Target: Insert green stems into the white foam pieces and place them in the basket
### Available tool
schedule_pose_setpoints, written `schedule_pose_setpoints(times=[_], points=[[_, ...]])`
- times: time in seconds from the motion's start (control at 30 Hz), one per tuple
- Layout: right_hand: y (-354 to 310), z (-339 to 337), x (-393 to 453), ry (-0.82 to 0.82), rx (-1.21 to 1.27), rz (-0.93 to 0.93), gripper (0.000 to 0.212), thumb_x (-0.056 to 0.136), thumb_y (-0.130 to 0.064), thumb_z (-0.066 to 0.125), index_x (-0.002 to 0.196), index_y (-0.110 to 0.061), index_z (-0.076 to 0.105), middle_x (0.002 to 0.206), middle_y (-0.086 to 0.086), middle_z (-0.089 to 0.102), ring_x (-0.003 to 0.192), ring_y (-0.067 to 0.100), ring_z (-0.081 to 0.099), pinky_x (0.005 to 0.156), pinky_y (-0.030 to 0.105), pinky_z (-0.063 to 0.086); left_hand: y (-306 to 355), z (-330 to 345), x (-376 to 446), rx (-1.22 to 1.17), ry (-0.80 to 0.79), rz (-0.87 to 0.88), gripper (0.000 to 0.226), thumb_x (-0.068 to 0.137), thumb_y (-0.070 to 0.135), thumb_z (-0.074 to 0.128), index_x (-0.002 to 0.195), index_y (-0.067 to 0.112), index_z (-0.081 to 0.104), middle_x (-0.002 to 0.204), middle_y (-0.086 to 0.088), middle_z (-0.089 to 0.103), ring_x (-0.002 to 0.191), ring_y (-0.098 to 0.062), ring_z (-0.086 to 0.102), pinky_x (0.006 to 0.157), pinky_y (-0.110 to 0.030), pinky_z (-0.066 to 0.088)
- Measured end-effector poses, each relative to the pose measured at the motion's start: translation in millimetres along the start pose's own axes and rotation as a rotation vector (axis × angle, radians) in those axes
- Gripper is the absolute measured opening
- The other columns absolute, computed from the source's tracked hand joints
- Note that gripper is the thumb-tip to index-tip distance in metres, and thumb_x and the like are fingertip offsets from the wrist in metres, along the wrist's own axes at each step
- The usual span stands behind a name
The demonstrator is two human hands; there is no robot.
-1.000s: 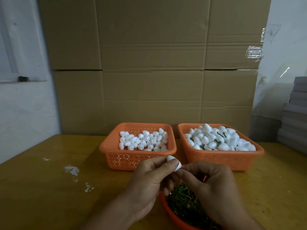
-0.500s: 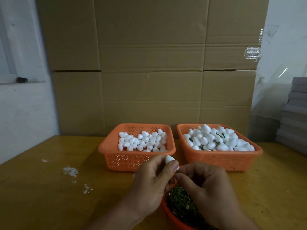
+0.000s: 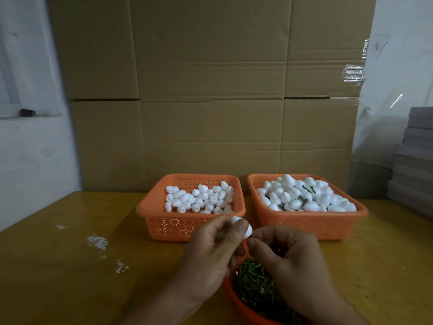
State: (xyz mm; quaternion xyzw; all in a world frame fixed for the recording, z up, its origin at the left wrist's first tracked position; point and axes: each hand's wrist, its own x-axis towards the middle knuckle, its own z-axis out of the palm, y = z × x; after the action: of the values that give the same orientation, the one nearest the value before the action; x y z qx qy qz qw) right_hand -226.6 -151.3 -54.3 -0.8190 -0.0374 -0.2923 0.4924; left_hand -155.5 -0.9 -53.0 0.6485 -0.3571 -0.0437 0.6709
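My left hand (image 3: 210, 252) pinches a white foam piece (image 3: 243, 225) between thumb and fingers, just above the table's near middle. My right hand (image 3: 288, 261) has its thumb and forefinger pressed together right under the foam piece; whatever they pinch is hidden. Below both hands sits an orange bowl (image 3: 236, 301) full of short green stems (image 3: 255, 285). Behind, the left orange basket (image 3: 173, 224) holds plain foam pieces, and the right orange basket (image 3: 304, 221) is heaped with foam pieces, a few showing green stems.
A yellow wooden table (image 3: 70, 266) carries white flecks at the left. Large cardboard boxes (image 3: 210, 102) stand right behind the baskets. A stack of grey boards (image 3: 414, 165) sits at the far right edge.
Both hands stay together over the bowl; the foam piece has turned slightly in my left fingers, and my right fingertips have closed in under it.
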Motion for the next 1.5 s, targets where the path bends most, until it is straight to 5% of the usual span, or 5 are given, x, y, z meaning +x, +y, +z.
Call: schedule_pose_setpoints(times=[0.33, 0.63, 0.83, 1.17, 1.5], points=[[31, -46, 41, 0.354, -0.039, 0.239, 0.008, 0.087, -0.018, 0.072, 0.085, -0.024, 0.075, 0.076, -0.013, 0.074, 0.070, 0.002, 0.068, 0.060, 0.018, 0.048, -5, 3, -2, -0.011, -0.032, -0.068, 0.032, 0.085, 0.056, 0.051, 0.090, 0.031, 0.070, 0.069, 0.001, 0.062, 0.058, -0.012, 0.055, 0.049, -0.021, 0.042], [67, -96, 108, 0.551, -0.415, 0.316, 0.019, 0.090, -0.016, 0.066, 0.106, -0.015, 0.077, 0.089, 0.009, 0.076, 0.077, 0.026, 0.068, 0.076, 0.049, 0.060, -6, 3, -2, -0.008, -0.043, -0.067, 0.030, 0.083, 0.053, 0.052, 0.087, 0.029, 0.070, 0.067, 0.002, 0.062, 0.057, -0.012, 0.054, 0.049, -0.020, 0.042], [73, -99, 126, 0.452, -0.609, 0.358, 0.034, 0.085, -0.014, 0.062, 0.051, -0.012, 0.060, 0.059, 0.015, 0.056, 0.069, 0.036, 0.059, 0.060, 0.033, 0.041, -6, 1, -2, 0.000, -0.047, -0.061, 0.029, 0.085, 0.050, 0.052, 0.087, 0.027, 0.069, 0.066, 0.003, 0.061, 0.057, -0.012, 0.054, 0.048, -0.021, 0.041], [81, -100, 123, 0.427, -0.640, 0.320, 0.031, 0.089, -0.011, 0.059, 0.059, -0.013, 0.067, 0.059, 0.011, 0.063, 0.058, 0.029, 0.059, 0.056, 0.033, 0.047, -8, 1, -2, 0.005, -0.048, -0.043, 0.027, 0.087, 0.045, 0.054, 0.083, 0.022, 0.067, 0.066, 0.004, 0.061, 0.056, -0.010, 0.054, 0.049, -0.018, 0.042], [58, -98, 95, 0.518, -0.394, 0.262, 0.031, 0.092, -0.007, 0.055, 0.115, -0.016, 0.073, 0.102, 0.006, 0.076, 0.063, 0.023, 0.067, 0.060, 0.041, 0.059, -11, -2, 1, 0.146, 0.026, 0.006, 0.052, 0.091, 0.052, 0.052, 0.051, 0.019, 0.047, 0.046, 0.006, 0.037, 0.046, -0.010, 0.036, 0.052, -0.028, 0.035]])
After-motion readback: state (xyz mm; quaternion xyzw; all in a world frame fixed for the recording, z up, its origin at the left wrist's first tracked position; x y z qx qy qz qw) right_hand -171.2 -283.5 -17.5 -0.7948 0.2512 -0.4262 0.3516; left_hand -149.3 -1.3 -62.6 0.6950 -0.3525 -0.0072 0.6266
